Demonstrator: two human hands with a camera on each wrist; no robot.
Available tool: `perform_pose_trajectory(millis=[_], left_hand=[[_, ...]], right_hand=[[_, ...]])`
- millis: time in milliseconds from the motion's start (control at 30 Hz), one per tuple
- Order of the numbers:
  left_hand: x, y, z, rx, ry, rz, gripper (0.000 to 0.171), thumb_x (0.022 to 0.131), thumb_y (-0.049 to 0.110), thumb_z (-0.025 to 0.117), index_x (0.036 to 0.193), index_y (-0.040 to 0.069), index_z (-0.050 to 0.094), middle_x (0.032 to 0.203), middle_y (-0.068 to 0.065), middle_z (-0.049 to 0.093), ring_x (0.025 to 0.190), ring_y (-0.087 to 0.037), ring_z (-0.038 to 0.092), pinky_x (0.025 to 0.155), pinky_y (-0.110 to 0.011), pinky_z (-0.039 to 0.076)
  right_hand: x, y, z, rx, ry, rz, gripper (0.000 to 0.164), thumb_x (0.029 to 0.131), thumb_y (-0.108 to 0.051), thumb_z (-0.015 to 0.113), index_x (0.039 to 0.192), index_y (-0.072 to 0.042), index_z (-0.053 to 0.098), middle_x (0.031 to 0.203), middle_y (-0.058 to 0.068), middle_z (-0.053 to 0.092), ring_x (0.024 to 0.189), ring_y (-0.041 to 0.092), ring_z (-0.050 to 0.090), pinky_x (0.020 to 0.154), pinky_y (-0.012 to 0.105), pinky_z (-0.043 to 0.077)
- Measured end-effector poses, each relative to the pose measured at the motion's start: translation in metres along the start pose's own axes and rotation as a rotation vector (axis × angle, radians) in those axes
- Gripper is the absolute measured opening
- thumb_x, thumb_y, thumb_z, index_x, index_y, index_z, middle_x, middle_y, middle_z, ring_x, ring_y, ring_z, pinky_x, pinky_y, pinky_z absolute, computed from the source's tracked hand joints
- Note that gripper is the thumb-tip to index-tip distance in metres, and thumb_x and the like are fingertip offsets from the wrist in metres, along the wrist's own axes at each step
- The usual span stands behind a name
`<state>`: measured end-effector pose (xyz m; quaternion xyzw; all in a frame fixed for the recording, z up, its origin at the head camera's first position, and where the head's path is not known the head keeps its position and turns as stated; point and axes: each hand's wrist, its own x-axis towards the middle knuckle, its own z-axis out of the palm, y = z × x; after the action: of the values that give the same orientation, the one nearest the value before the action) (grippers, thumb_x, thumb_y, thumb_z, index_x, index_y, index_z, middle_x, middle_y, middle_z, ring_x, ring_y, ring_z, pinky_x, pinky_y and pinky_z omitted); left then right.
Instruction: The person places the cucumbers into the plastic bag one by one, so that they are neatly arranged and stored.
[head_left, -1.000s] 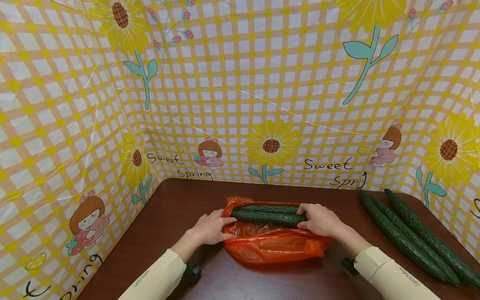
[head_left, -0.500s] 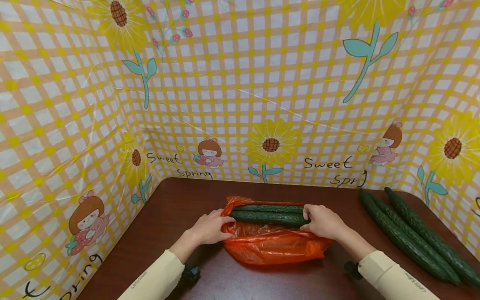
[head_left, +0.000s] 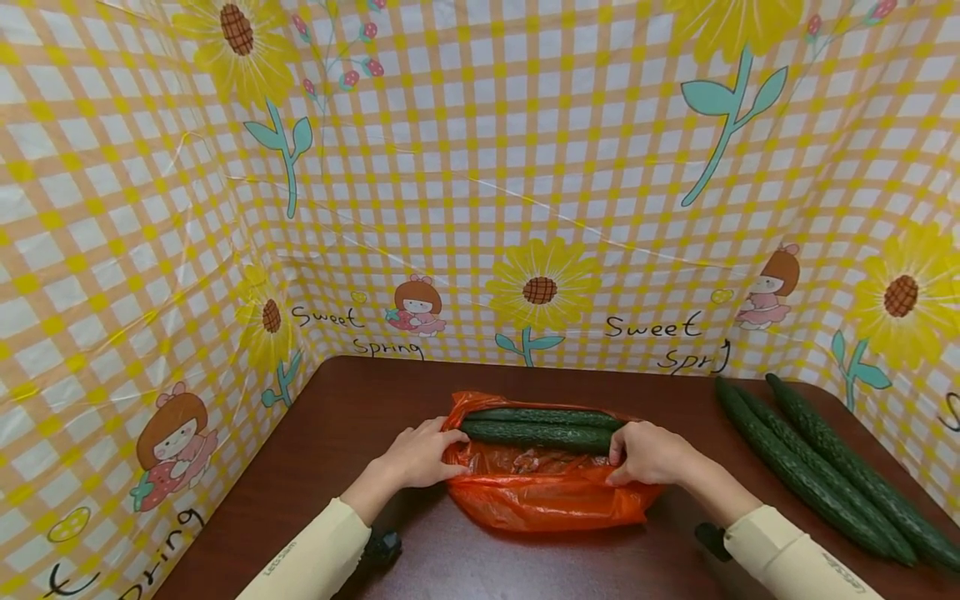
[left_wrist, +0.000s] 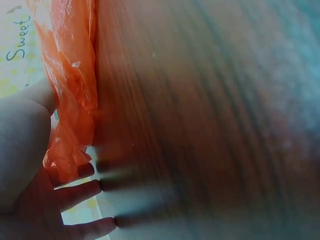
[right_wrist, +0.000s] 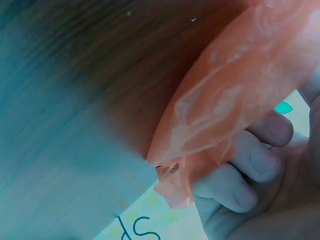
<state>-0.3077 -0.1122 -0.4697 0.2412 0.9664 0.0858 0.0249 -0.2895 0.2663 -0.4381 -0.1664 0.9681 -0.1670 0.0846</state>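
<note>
Right grip [head_left: 652, 452] on bag [head_left: 551, 507] | orange, crinkled, glossy | bumpy cucumbers [head_left: 536, 433] inside

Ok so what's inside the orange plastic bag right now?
Two dark green cucumbers lie side by side in the open bag, with crumpled plastic in front of them. Their undersides and the bag's bottom are covered, so anything lower down can't be seen.

The bag [head_left: 551, 504] lay crosswise on the counter [head_left: 307, 475], between the left hand [head_left: 420, 457] at its left end and the right hand [head_left: 651, 454] at its right. Inside, two cucumbers [head_left: 536, 434] lay one behind the other. Three loose cucumbers [head_left: 799, 473] lay farther right; a cloth [head_left: 450, 208] stood behind.
</note>
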Motion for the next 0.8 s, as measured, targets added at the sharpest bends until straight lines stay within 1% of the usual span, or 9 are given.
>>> perform_pose_trajectory(millis=[133, 300, 433, 533, 600, 800], left_hand=[[0.0022, 0.0003, 0.0011, 0.009, -0.012, -0.012, 0.054, 0.089, 0.059, 0.067, 0.134, 0.029, 0.063, 0.152, -0.017, 0.047, 0.140, -0.033, 0.045, 0.107, -0.059, 0.040], [0.0037, 0.0015, 0.0010, -0.011, -0.022, -0.021, 0.056, 0.090, 0.058, 0.067, 0.137, 0.028, 0.061, 0.153, -0.017, 0.045, 0.141, -0.034, 0.043, 0.109, -0.062, 0.038], [0.0028, 0.0007, 0.0016, -0.016, -0.015, -0.013, 0.057, 0.091, 0.059, 0.066, 0.137, 0.027, 0.061, 0.152, -0.017, 0.046, 0.141, -0.034, 0.044, 0.108, -0.062, 0.038], [0.0018, -0.0004, 0.0017, -0.026, 0.000, -0.003, 0.058, 0.090, 0.060, 0.066, 0.137, 0.026, 0.062, 0.150, -0.017, 0.048, 0.140, -0.034, 0.045, 0.107, -0.062, 0.039], [0.0014, -0.0007, 0.0014, -0.031, 0.007, 0.002, 0.058, 0.090, 0.060, 0.066, 0.136, 0.026, 0.062, 0.150, -0.018, 0.048, 0.139, -0.034, 0.046, 0.106, -0.062, 0.039], [0.0003, 0.0008, -0.0004, -0.037, 0.016, -0.003, 0.058, 0.089, 0.060, 0.067, 0.135, 0.025, 0.063, 0.150, -0.020, 0.048, 0.139, -0.036, 0.046, 0.106, -0.063, 0.040]], right_hand=[[-0.0016, 0.0000, 0.0009, -0.005, -0.014, 0.010, 0.034, 0.071, -0.037, 0.091, 0.082, -0.017, 0.066, 0.076, -0.004, 0.057, 0.064, 0.015, 0.048, 0.059, 0.033, 0.040], [-0.0033, 0.0001, 0.0023, -0.009, -0.016, 0.015, 0.037, 0.069, -0.037, 0.092, 0.086, -0.017, 0.067, 0.079, -0.002, 0.059, 0.065, 0.016, 0.048, 0.059, 0.033, 0.039], [-0.0035, 0.0009, 0.0026, -0.012, -0.019, 0.015, 0.039, 0.067, -0.037, 0.093, 0.089, -0.017, 0.068, 0.083, -0.002, 0.062, 0.069, 0.016, 0.050, 0.060, 0.033, 0.041], [-0.0038, 0.0014, 0.0025, -0.008, -0.025, 0.020, 0.040, 0.065, -0.036, 0.094, 0.091, -0.017, 0.069, 0.083, -0.001, 0.062, 0.071, 0.017, 0.050, 0.060, 0.033, 0.040], [-0.0041, 0.0012, 0.0022, -0.001, -0.034, 0.021, 0.041, 0.065, -0.034, 0.094, 0.093, -0.017, 0.069, 0.083, -0.001, 0.061, 0.071, 0.017, 0.050, 0.060, 0.033, 0.040], [-0.0052, 0.0009, -0.0004, -0.005, -0.066, 0.030, 0.044, 0.066, -0.033, 0.093, 0.099, -0.016, 0.070, 0.091, 0.000, 0.064, 0.076, 0.018, 0.051, 0.063, 0.034, 0.042]])
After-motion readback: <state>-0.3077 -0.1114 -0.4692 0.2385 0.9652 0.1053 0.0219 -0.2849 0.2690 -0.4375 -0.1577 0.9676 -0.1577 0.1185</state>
